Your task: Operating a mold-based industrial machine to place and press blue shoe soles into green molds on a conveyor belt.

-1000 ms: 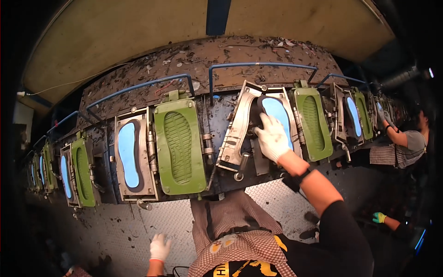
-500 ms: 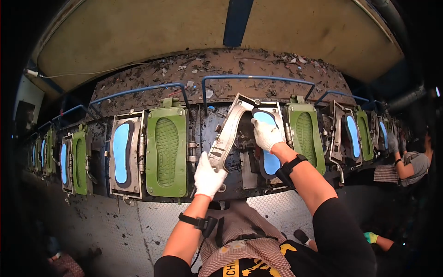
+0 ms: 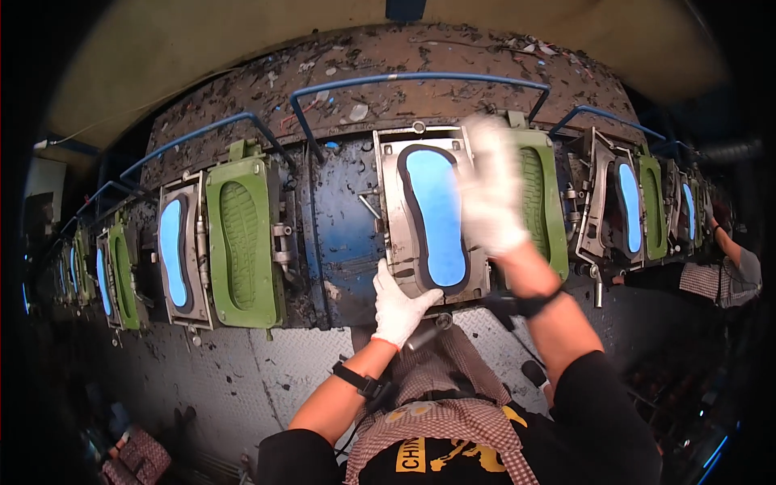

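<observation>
Lying almost straight ahead of the person, the blue-topped sole (image 3: 436, 210) sits in a pale metal frame (image 3: 394, 194) on the dark desk (image 3: 339, 259), its long axis running from the near edge toward the blue rail (image 3: 420, 78) at the back, with the near end slanting slightly to the right. The left hand (image 3: 400, 305), in a white glove, is at the near-left corner of that frame, thumb parted widely from the fingers, with nothing visible clasped in it; the near end of the sole lies just beyond it, ahead and to the right. The right hand (image 3: 495, 190), also gloved, is up along the sole's right side, between the blue surface and the green mould (image 3: 554, 234), and so is nearer to the sole's middle and far half, which lie to its left. It is too blurred to tell how far its fingers are spread, whether it touches the frame or whether it has hold of anything. Well to the left, another green mould (image 3: 242, 250) lies open beside a second blue-topped sole (image 3: 172, 242)
</observation>
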A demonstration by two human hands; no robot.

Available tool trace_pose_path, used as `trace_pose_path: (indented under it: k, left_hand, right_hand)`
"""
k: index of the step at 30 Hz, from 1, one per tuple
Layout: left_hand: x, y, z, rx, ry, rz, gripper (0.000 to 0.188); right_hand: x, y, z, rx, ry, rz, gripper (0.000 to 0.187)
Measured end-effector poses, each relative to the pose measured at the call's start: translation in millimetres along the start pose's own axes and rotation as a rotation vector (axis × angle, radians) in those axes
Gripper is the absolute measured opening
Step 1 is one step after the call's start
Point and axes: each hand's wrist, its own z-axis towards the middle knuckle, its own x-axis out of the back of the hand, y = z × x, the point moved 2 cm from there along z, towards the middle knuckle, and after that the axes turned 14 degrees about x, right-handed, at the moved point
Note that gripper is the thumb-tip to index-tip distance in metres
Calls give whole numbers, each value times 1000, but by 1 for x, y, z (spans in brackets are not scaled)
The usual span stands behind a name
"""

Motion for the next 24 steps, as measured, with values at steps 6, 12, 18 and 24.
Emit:
trace_pose_path:
  k: [6, 12, 18, 24]
  left_hand:
    - [13, 23, -4, -882, 364, 351, 100]
    - [4, 36, 17, -1083, 165, 285, 50]
    - [0, 32, 7, -824, 179, 32, 18]
    - [3, 37, -11, -994, 133, 106, 30]
  right_hand:
    - [-39, 43, -86, -48, -449, -164, 53]
    - [42, 1, -139, 60, -722, 58, 55]
    - [3, 15, -159, -59, -429, 36, 16]
    - [32, -2, -183, -133, -382, 143, 19]
